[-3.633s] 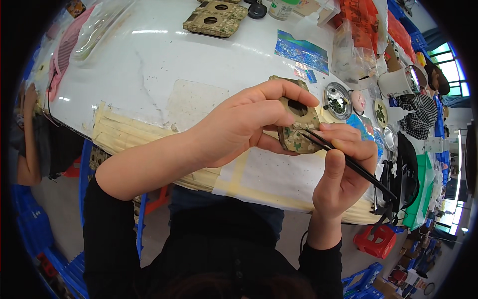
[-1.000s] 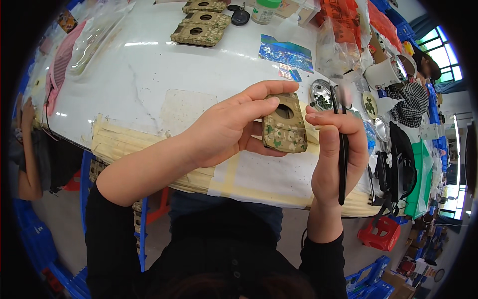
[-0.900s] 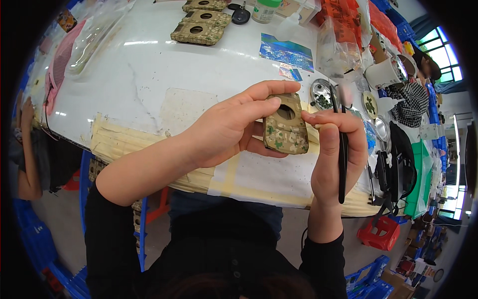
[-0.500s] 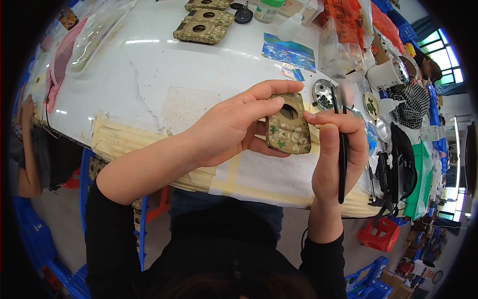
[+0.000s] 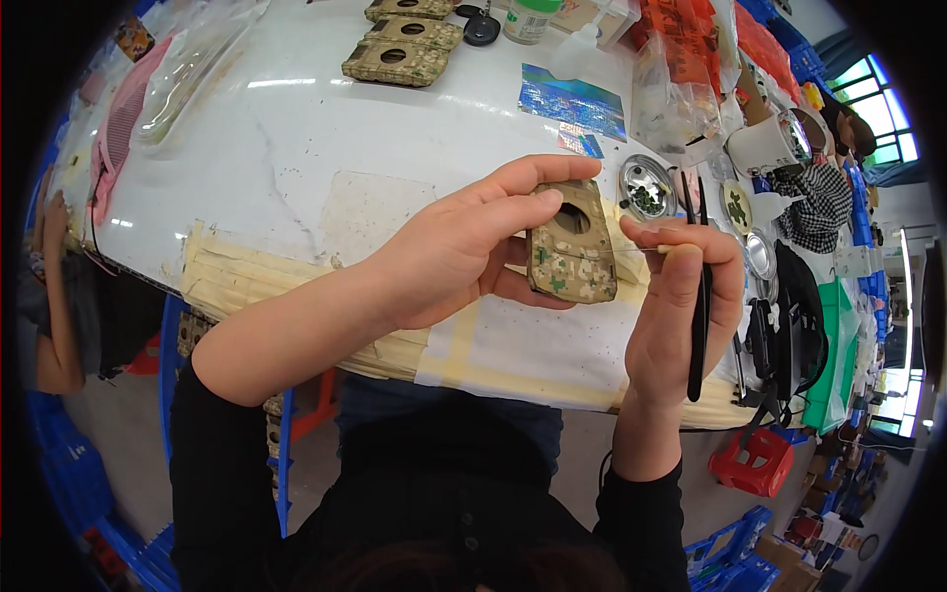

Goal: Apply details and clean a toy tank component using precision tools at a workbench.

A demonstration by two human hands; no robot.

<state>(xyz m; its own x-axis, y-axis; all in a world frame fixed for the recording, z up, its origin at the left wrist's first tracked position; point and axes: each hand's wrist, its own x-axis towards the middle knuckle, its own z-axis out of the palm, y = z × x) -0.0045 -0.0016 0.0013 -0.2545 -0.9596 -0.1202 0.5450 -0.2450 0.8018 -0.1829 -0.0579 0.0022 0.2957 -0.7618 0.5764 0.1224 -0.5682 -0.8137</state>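
My left hand (image 5: 464, 232) is closed round a flat camouflage case (image 5: 574, 271) with a round hole near its top, thumb beside the hole. Small green, tan and white squares speckle its lower face. Between thumb and forefinger, my right hand (image 5: 681, 306) pinches a thin needle (image 5: 636, 250) with a pale end. Its fine shaft reaches left over the case, just below the hole; whether the point touches the surface I cannot tell. The same hand also keeps black tweezers (image 5: 701, 326), standing upright against the fingers.
A round metal dish (image 5: 624, 185) of tiny green pieces lies beyond my right hand. Several similar camouflage cases (image 5: 400, 61) stand at the far side, near a green-lidded jar (image 5: 531, 22) and a shiny blue sheet (image 5: 572, 99). Another person's arm (image 5: 59, 316) shows at the left.
My right hand has drawn slightly right, away from the case, with the tweezers, and the needle's shaft now shows. The left hand and case have barely moved.
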